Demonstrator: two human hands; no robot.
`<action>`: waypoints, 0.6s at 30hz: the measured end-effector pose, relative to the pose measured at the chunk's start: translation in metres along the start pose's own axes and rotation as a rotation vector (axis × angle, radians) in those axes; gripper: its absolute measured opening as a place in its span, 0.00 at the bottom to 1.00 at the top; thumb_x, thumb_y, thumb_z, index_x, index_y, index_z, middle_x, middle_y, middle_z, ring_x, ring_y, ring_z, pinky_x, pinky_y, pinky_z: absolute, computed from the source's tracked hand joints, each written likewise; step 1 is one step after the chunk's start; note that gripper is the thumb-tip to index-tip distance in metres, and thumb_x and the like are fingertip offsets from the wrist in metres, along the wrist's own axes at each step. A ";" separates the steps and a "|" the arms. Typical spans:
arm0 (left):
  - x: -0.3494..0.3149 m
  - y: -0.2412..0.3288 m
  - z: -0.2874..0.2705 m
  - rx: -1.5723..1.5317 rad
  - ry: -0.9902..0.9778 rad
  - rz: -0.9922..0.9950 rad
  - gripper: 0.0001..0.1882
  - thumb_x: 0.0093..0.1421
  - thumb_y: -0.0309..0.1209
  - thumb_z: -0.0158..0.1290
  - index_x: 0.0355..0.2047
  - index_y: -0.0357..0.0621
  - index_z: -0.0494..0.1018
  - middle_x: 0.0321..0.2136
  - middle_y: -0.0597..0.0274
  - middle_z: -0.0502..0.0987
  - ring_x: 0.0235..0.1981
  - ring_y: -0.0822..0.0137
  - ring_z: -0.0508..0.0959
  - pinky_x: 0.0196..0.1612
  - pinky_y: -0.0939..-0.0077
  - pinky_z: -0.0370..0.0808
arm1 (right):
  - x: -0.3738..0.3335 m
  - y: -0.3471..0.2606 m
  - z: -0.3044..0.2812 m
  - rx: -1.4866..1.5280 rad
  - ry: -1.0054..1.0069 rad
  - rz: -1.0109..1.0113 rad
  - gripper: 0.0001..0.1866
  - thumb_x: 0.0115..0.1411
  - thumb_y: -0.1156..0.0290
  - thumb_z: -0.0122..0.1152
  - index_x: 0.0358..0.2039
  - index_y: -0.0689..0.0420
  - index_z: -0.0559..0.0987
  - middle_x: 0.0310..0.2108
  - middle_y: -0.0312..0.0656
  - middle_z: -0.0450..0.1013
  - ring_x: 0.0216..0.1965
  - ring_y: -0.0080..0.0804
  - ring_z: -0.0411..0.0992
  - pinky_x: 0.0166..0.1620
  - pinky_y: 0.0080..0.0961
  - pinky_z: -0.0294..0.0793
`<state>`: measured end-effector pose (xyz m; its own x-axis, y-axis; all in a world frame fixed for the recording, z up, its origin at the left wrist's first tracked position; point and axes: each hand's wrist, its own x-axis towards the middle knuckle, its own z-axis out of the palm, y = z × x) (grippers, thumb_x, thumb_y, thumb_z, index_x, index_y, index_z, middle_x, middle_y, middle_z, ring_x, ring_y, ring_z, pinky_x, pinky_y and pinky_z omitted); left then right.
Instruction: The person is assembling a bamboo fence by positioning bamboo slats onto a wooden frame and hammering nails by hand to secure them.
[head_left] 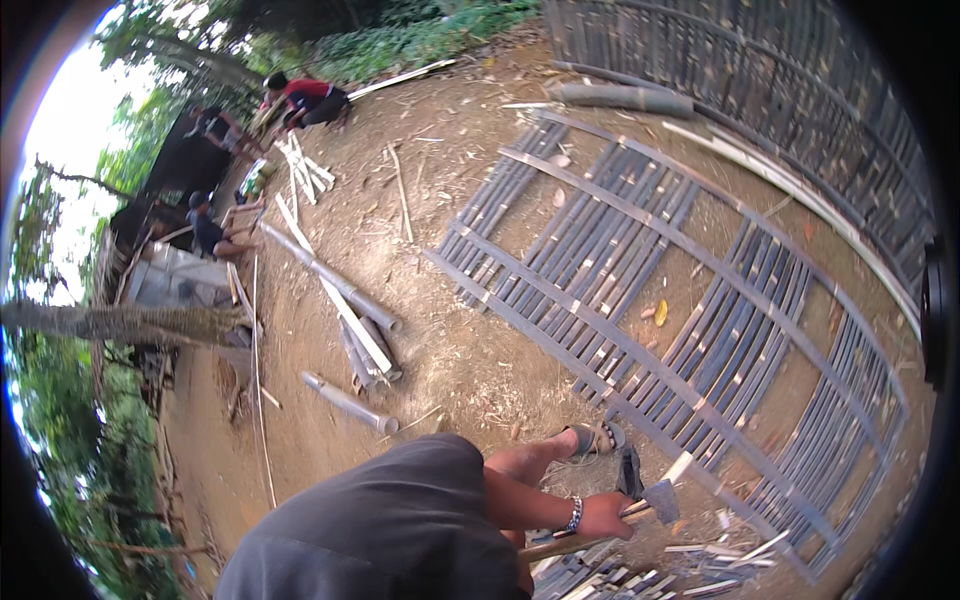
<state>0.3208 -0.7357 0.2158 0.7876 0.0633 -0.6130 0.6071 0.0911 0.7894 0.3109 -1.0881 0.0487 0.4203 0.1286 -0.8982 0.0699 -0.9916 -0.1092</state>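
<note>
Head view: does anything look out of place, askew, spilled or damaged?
The dark bamboo lattice panel looks uneven: wide gaps part its slats into groups. A yellow leaf lies in one gap, perhaps just fallen litter. Nothing looks clearly broken.

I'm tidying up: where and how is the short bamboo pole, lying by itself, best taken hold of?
Likely best around the middle of the short bamboo pole, reaching down from the side away from the bamboo pile. It lies flat, straight and round, so a mid-length grip should balance it, and bare ground borders that flank.
</note>
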 end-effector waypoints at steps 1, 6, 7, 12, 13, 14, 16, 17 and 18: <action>-0.002 0.014 0.000 0.012 0.003 0.041 0.26 0.49 0.43 0.64 0.43 0.38 0.79 0.36 0.44 0.84 0.40 0.53 0.85 0.46 0.59 0.79 | -0.011 -0.012 -0.013 0.016 0.019 -0.019 0.28 0.61 0.69 0.57 0.63 0.60 0.69 0.50 0.65 0.76 0.56 0.61 0.73 0.58 0.50 0.73; -0.037 0.092 -0.040 0.161 -0.001 0.034 0.28 0.47 0.45 0.68 0.44 0.38 0.81 0.36 0.48 0.85 0.38 0.56 0.85 0.46 0.62 0.79 | -0.058 -0.056 -0.052 0.105 0.080 -0.134 0.26 0.62 0.69 0.57 0.60 0.60 0.70 0.49 0.65 0.76 0.54 0.61 0.74 0.56 0.51 0.73; -0.043 0.094 -0.049 0.178 0.029 0.037 0.30 0.46 0.47 0.69 0.43 0.37 0.81 0.37 0.48 0.85 0.39 0.55 0.85 0.46 0.61 0.79 | -0.068 -0.061 -0.057 0.121 0.090 -0.151 0.25 0.62 0.69 0.56 0.60 0.60 0.71 0.48 0.65 0.76 0.54 0.61 0.74 0.56 0.51 0.74; -0.089 0.114 -0.115 0.399 0.080 0.026 0.36 0.46 0.54 0.68 0.44 0.35 0.82 0.40 0.41 0.84 0.43 0.49 0.84 0.49 0.59 0.79 | -0.117 -0.055 -0.069 0.193 0.146 -0.147 0.23 0.62 0.69 0.56 0.58 0.61 0.72 0.47 0.65 0.77 0.52 0.61 0.75 0.54 0.51 0.74; -0.098 0.117 -0.127 0.439 0.121 0.015 0.36 0.46 0.54 0.69 0.45 0.36 0.82 0.41 0.41 0.84 0.43 0.49 0.84 0.50 0.59 0.79 | -0.126 -0.049 -0.068 0.206 0.163 -0.128 0.23 0.62 0.69 0.56 0.57 0.61 0.72 0.46 0.65 0.77 0.51 0.61 0.75 0.54 0.51 0.74; -0.107 0.109 -0.140 0.405 0.151 -0.003 0.36 0.45 0.53 0.69 0.45 0.36 0.81 0.42 0.40 0.83 0.44 0.49 0.84 0.51 0.60 0.78 | -0.135 -0.041 -0.064 0.215 0.169 -0.115 0.22 0.62 0.69 0.56 0.57 0.61 0.72 0.46 0.65 0.77 0.51 0.61 0.76 0.53 0.51 0.74; -0.122 0.107 -0.165 0.528 0.217 -0.055 0.41 0.41 0.56 0.70 0.46 0.33 0.80 0.47 0.37 0.82 0.48 0.45 0.82 0.53 0.58 0.77 | -0.153 -0.020 -0.057 0.252 0.203 -0.072 0.21 0.62 0.69 0.55 0.56 0.61 0.72 0.45 0.65 0.77 0.50 0.61 0.76 0.53 0.51 0.75; -0.128 0.098 -0.175 0.555 0.281 -0.087 0.41 0.42 0.56 0.70 0.47 0.33 0.80 0.47 0.37 0.81 0.48 0.45 0.82 0.54 0.57 0.77 | -0.162 -0.007 -0.054 0.271 0.221 -0.051 0.21 0.62 0.69 0.55 0.56 0.61 0.72 0.45 0.65 0.77 0.50 0.61 0.76 0.52 0.52 0.75; -0.130 0.085 -0.182 0.585 0.326 -0.114 0.41 0.42 0.56 0.70 0.48 0.34 0.80 0.47 0.37 0.81 0.49 0.45 0.82 0.54 0.57 0.77 | -0.174 0.012 -0.047 0.298 0.248 -0.018 0.21 0.63 0.69 0.55 0.55 0.61 0.73 0.45 0.65 0.77 0.49 0.61 0.76 0.52 0.52 0.75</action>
<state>0.2506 -0.5549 0.3567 0.6985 0.3901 -0.5999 0.7142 -0.4318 0.5509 0.2810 -1.1219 0.2236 0.6300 0.1103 -0.7687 -0.1714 -0.9457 -0.2761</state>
